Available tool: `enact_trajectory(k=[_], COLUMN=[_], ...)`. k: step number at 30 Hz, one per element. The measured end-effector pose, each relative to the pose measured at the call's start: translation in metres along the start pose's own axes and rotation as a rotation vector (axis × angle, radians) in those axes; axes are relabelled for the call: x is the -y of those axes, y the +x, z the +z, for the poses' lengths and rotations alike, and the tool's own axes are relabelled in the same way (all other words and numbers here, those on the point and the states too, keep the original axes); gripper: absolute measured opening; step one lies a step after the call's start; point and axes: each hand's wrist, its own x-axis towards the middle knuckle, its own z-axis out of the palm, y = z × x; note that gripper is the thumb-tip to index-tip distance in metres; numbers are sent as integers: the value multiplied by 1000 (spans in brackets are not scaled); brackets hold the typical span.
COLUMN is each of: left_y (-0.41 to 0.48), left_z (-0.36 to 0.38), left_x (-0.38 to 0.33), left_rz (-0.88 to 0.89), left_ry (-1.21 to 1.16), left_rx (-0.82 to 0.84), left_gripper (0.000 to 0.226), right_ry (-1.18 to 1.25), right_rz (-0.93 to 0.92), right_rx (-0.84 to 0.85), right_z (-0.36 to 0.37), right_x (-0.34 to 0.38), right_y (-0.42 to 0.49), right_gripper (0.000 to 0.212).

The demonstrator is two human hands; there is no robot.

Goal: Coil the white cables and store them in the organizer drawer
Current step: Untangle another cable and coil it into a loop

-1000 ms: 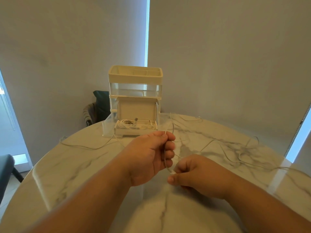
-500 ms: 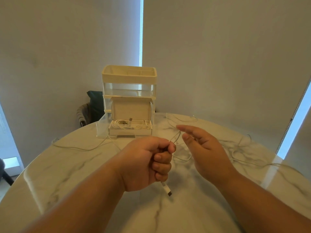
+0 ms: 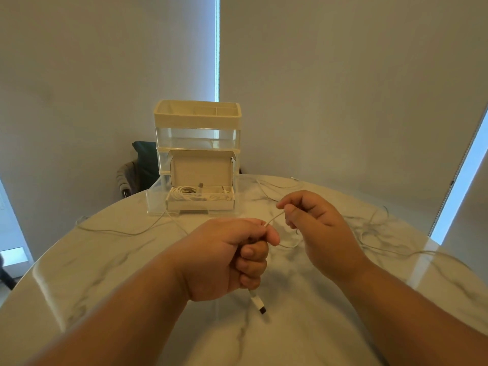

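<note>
Marble table (image 3: 105, 260): cable (image 3: 274, 219) between hands.
Left hand (image 3: 229, 257) grips it above plug (image 3: 260, 305); right hand (image 3: 317, 225) pinches it just beyond, slack toward right edge.

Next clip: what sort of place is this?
Most likely a home dining corner: a round marble-look table, a chair with a dark cushion behind it, and roller blinds drawn over tall windows.

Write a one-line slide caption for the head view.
Left hand grips a white cable, right hand pinches it, in front of the open organizer drawer holding coiled cables.
</note>
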Motion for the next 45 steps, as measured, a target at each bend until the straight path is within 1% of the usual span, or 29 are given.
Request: enact_trajectory(k=[3, 5, 7, 12, 15, 17, 19, 22, 24, 27, 30, 32, 34, 37, 42, 45], left_y=[-1, -1, -1, -3, -3, -2, -1, 0, 2, 7, 9, 8, 8, 8, 8, 8], left_z=[-2, -3, -4, -4, -3, -2, -3, -6, -9, -15, -18, -22, -27, -34, -41, -42], left_x=[-1, -1, -3, -6, -7, -8, -11, -14, -15, -13, -12, -14, -16, -16, -15, -15], left_rz=[-14, -5, 21, 155, 251, 313, 372, 441, 455, 459, 456, 458, 468, 463, 443, 439], left_ry=[-12, -17, -30, -163, -266, -346, -431, -534, -548, -537, -552, -575, -583, -558, -502, -472], left_rx=[48, 58, 64, 103, 94, 47, -25, -115, -185, -274, -324, -348, -369, -419, -536, -539], left_gripper=[25, 23, 20, 19, 19, 17, 19, 22, 22, 22, 24, 25, 26, 24, 23, 25], right_ry=[30, -6, 16, 79, 85, 61, -21, -251, -380, -385, -355, -365, -407, -402, -481, -492], right_rz=[12, 23, 33, 101, 158, 172, 176, 187, 201, 192, 187, 193, 164, 115, 60, 13], right_rx=[-6, -11, -10, 9, 73, 120, 201, 372, 423, 475, 569, 624, 626, 568, 585, 514], right_z=[-2, -1, 0, 7, 12, 16, 19, 24, 26, 30, 31, 31, 31, 30, 30, 28], right_x=[0, -2, -2, -4, -8, -10, -8, -5, -2, 4, 9, 9, 9, 13, 12, 11], right_y=[0, 0, 1, -1, -4, -6, -7, -10, -13, -17, -19, -20, -21, -21, -23, -21], right_gripper=[15, 20, 20, 17, 18, 19, 21, 27, 29, 29, 40, 32, 33, 33, 23, 16])
